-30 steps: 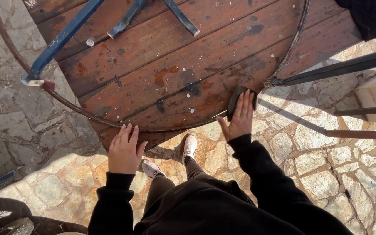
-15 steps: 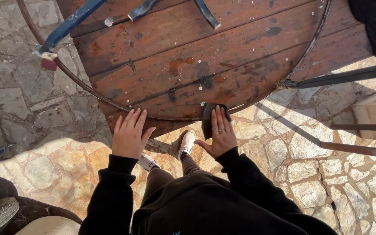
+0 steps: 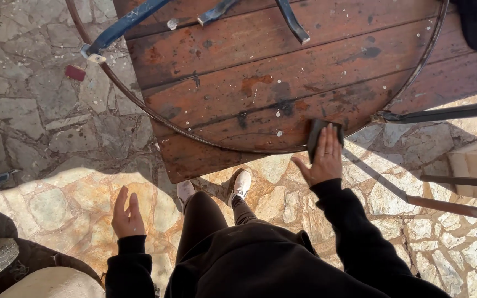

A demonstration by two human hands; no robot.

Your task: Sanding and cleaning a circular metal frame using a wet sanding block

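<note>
While the right hand (image 3: pixel 324 157) lies flat with its fingers together, it presses a dark sanding pad (image 3: pixel 317 135) against the wooden tabletop (image 3: pixel 282 72), clamping the pad between palm and boards. The pad is a small dark rectangular block, mostly hidden under the fingers, with its far edge and one corner showing just beyond the fingertips. It sits at the near edge of the tabletop, right against the thin metal hoop (image 3: pixel 139 105) that rings the planks. The tabletop is made of reddish-brown boards, worn and stained, with dark blotches and pale specks just beyond and to the left of the hand. Blue metal legs (image 3: pixel 128 25) cross the far side of the boards. The left hand (image 3: pixel 127 216) hangs well apart from the table, open and empty, fingers loosely spread over the stone paving (image 3: pixel 40 138). Between the hands, white shoes (image 3: pixel 242 182) stand on the paving just below the table's edge.
</note>
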